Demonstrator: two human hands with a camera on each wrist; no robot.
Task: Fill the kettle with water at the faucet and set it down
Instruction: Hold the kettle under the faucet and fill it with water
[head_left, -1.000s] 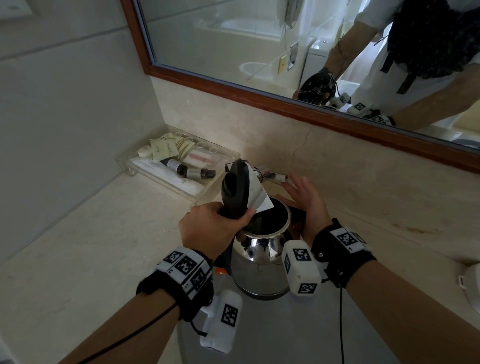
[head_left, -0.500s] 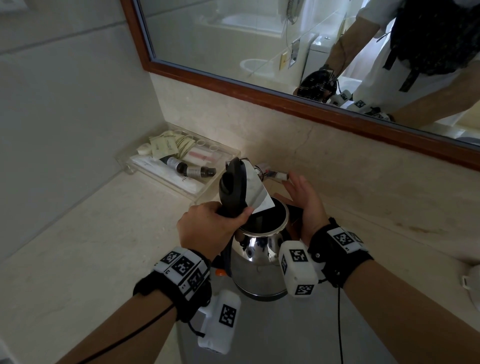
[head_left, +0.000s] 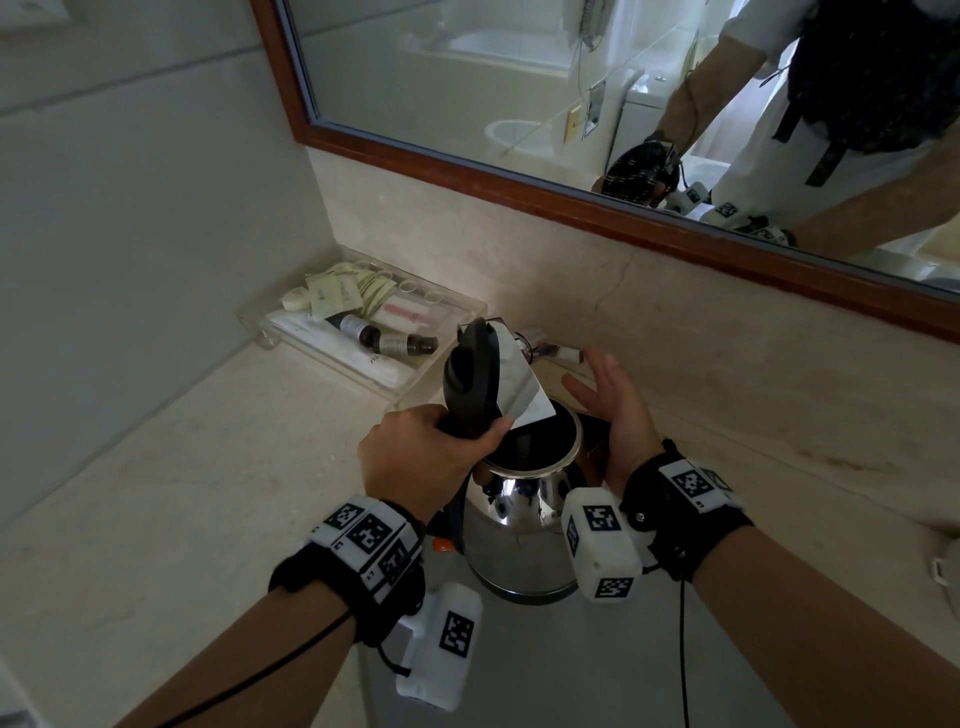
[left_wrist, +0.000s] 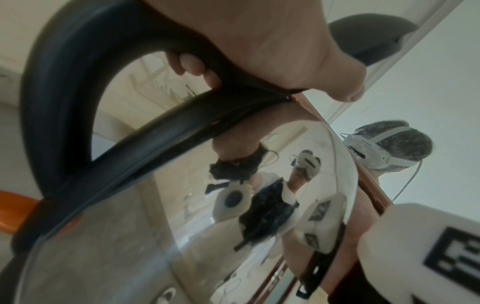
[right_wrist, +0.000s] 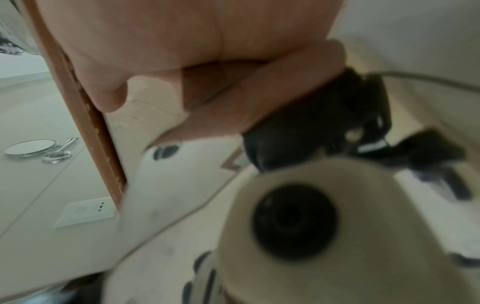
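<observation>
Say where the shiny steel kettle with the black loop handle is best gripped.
By the black loop handle, from the left, where the left hand grips it, fingers through the loop. On the shiny steel kettle the lid stands open, so the top offers no hold.

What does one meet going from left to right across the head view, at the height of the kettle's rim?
Marble counter → left hand on the black handle → open kettle → right hand → backsplash.

Soft, dim daylight fills the head view, whose edges bow outward. The shiny steel kettle (head_left: 522, 525) throws back warped reflections. The left wrist picture is slightly soft; the right wrist picture is heavily blurred throughout.
</observation>
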